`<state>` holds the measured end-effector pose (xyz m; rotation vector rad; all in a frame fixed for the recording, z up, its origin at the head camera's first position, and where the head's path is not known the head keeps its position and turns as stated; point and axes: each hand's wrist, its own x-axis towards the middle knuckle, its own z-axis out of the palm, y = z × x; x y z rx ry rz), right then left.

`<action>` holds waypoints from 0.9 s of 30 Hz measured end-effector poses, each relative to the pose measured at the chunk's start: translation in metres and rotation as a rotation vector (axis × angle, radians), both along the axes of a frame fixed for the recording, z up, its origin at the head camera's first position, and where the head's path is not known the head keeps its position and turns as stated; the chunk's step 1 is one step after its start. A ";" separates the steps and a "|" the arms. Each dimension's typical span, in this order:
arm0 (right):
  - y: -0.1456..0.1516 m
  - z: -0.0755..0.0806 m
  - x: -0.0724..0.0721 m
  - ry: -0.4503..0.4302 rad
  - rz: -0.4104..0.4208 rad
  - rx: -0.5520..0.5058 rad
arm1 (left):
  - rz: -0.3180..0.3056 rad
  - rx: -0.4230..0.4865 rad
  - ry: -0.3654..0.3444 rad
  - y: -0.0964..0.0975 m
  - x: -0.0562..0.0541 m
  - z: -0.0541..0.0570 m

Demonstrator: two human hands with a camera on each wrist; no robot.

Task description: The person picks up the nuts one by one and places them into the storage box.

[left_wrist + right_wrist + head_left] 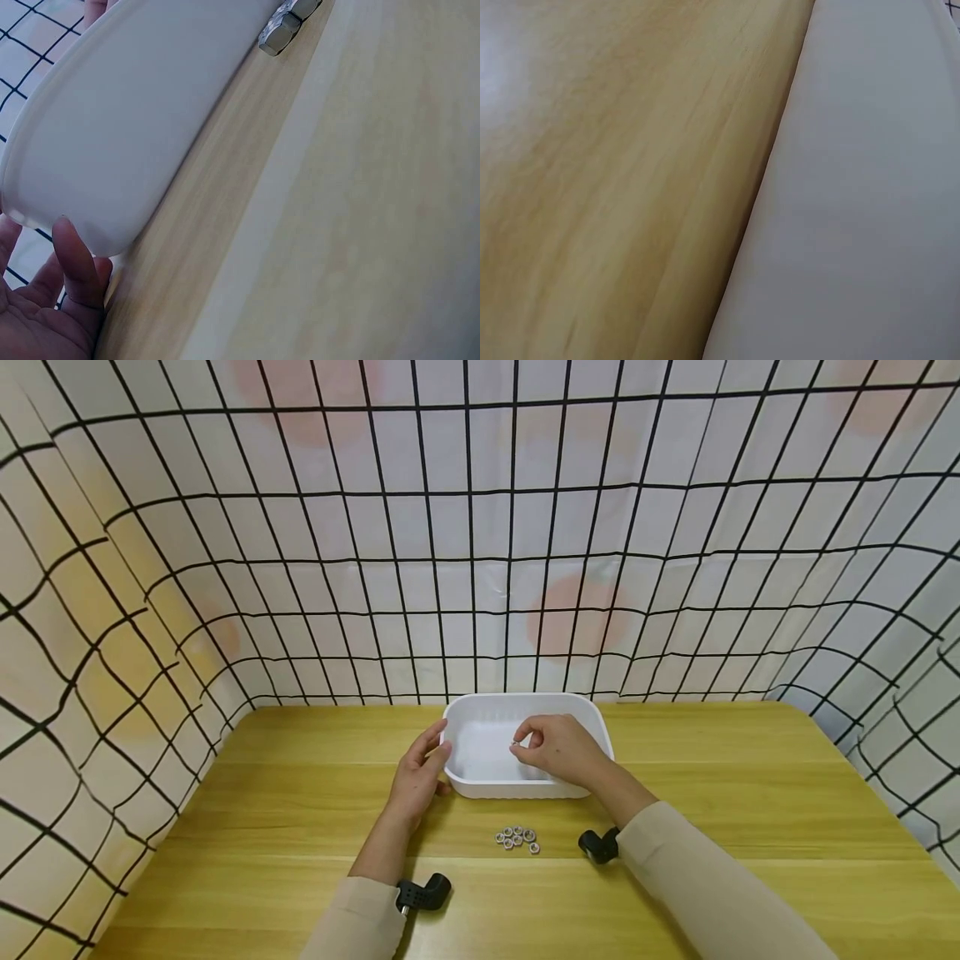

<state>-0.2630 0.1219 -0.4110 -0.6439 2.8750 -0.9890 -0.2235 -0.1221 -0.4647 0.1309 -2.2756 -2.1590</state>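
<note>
A white plastic basin [495, 789] stands on the table, also seen close up in the left wrist view as a pale basin wall [135, 112]. At its left end my left hand [414, 781] grips the rim, with the thumb [73, 259] against the outer wall. Over the basin's inside, my right hand [558, 749] pinches a small metal nut [516, 743] between thumb and index finger, mostly covered by the fingertips. In front of the basin lie several silver hex nuts [517, 840] in a loose cluster. My right hand is out of the right wrist view, where the basin's wall [855, 195] shows.
The wooden table [300, 827] spreads out on both sides of the basin. Behind it and along the sides stands a black wire grid [468, 560] over pale patterned sheeting. A black wrist camera [427, 892] sits at the left cuff, another [597, 846] at the right.
</note>
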 end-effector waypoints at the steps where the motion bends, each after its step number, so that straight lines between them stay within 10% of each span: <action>1: -0.001 0.000 -0.001 -0.004 -0.001 -0.004 | -0.001 0.000 0.000 0.000 -0.001 0.000; 27: -0.007 -0.005 -0.013 -0.100 -0.060 -0.046 | 0.001 0.001 -0.026 -0.003 -0.011 0.001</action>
